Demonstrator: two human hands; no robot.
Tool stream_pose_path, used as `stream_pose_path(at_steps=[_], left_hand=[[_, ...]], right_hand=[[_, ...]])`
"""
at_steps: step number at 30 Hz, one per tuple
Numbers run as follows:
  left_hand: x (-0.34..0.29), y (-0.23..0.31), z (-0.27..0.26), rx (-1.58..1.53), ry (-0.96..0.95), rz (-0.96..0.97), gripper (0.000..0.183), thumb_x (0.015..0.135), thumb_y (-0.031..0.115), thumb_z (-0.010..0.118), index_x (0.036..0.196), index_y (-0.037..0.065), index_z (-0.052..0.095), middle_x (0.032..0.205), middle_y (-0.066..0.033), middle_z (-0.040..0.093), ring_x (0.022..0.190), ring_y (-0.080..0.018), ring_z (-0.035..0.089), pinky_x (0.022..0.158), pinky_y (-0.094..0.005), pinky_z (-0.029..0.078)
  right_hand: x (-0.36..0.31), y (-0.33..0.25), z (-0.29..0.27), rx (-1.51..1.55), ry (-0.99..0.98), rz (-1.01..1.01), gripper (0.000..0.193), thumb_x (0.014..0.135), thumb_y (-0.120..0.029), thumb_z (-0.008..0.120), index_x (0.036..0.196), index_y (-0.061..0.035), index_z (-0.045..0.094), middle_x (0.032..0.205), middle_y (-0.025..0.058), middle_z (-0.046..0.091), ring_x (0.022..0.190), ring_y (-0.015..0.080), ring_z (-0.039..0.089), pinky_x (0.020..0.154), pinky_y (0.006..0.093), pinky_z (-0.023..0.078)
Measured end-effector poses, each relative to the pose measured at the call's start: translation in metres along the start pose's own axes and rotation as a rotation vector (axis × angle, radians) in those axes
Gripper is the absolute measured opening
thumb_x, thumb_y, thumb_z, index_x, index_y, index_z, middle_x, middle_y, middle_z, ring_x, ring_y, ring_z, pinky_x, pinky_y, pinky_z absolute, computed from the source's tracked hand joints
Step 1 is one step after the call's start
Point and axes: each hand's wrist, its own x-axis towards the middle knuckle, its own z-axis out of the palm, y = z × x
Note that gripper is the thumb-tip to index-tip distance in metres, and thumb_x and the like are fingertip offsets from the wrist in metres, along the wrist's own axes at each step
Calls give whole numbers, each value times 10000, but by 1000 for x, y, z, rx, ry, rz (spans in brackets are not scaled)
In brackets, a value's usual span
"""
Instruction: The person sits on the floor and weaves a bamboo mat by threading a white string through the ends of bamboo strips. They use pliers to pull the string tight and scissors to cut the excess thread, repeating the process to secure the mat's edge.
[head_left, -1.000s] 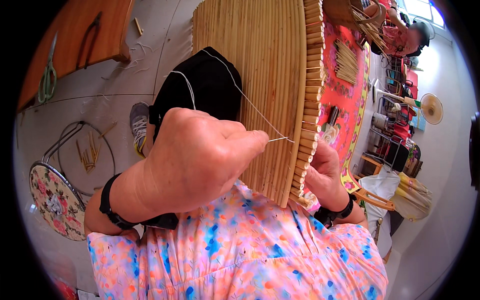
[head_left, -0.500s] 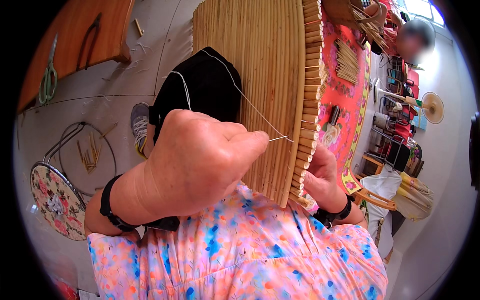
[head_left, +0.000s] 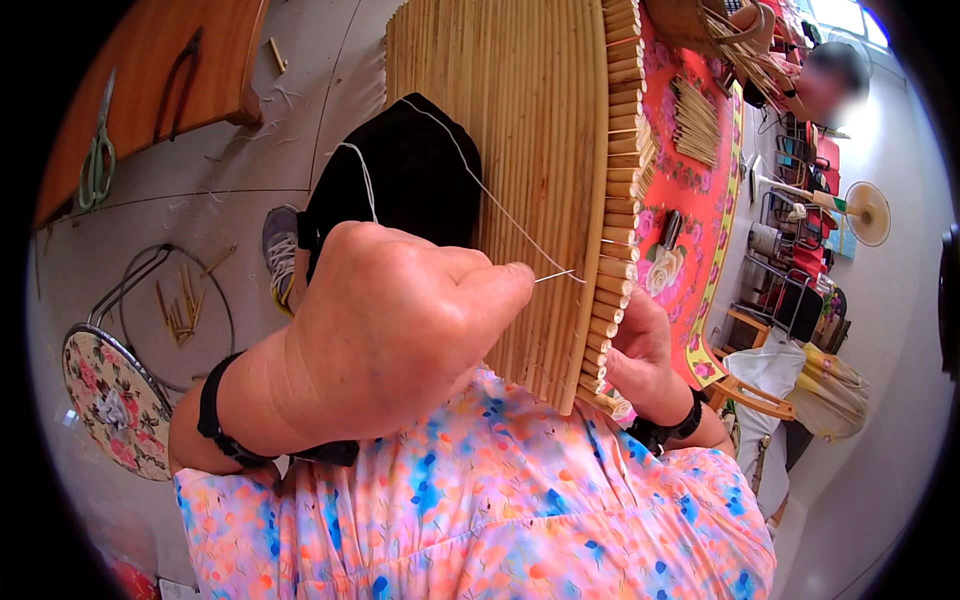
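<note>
My left hand (head_left: 400,325) is closed, its thumb and forefinger pinching a thin sewing needle (head_left: 553,276) at the face of a panel of reed sticks (head_left: 520,150). The needle's tip lies close to the panel's right border. White thread (head_left: 455,145) trails from the needle's tip up across the sticks and over my black-clad knee (head_left: 395,190). At the panel's right edge, a row of short cut sticks (head_left: 622,205) runs crosswise with pale ends outward. My right hand (head_left: 645,345) grips that edge from the far side; some of its fingers are hidden behind the panel.
At left, scissors (head_left: 98,165) and dark pliers (head_left: 178,80) lie on a wooden table (head_left: 225,60). A floral stool (head_left: 115,400) stands below, near loose sticks (head_left: 180,305). Right, a red floral cloth (head_left: 690,190) holds a stick bundle (head_left: 695,120). Another person (head_left: 830,80) sits beyond.
My left hand and the needle have shifted very slightly left. The other person at upper right has moved a little. My right hand and the panel look nearly the same.
</note>
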Motion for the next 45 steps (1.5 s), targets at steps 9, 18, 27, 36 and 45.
stream_pose_path(at_steps=[9, 18, 27, 36, 45], left_hand=[[5, 0, 5, -7, 31, -5, 140, 730, 11, 704, 863, 12, 661, 596, -82, 578, 508, -241, 591, 448, -328, 441], [8, 3, 10, 10, 62, -11, 144, 746, 5, 711, 883, 27, 673, 634, -89, 610, 541, -259, 614, 462, -326, 453], [18, 27, -8, 30, -90, -218, 159, 802, -45, 651, 953, 5, 663, 707, -117, 616, 561, -234, 586, 497, -299, 431], [23, 45, -6, 154, -142, -382, 112, 824, -53, 636, 920, -4, 668, 702, -99, 613, 543, -168, 573, 494, -269, 418], [20, 39, 6, 163, -46, -311, 132, 822, -82, 642, 931, -13, 669, 641, -72, 529, 522, -144, 483, 483, -255, 363]], right_hand=[[15, -4, -6, -229, -138, -102, 670, 749, 105, 595, 1392, 34, 419, 1392, 170, 334, 1325, 249, 370, 1070, 346, 313], [27, 8, -6, -373, -140, -275, 650, 745, 58, 632, 1374, 21, 471, 1440, 216, 335, 1316, 290, 417, 1065, 385, 336], [34, 27, 4, -146, -35, -370, 724, 739, -11, 653, 1426, -30, 425, 1389, 162, 392, 1204, 237, 510, 954, 331, 471], [39, 43, 10, -230, 48, -554, 734, 721, -10, 628, 1419, -4, 404, 1340, 194, 404, 1179, 305, 496, 961, 348, 449], [48, 51, 7, -235, 83, -681, 691, 696, -11, 596, 1375, -21, 470, 1260, 184, 453, 1031, 311, 566, 897, 341, 482]])
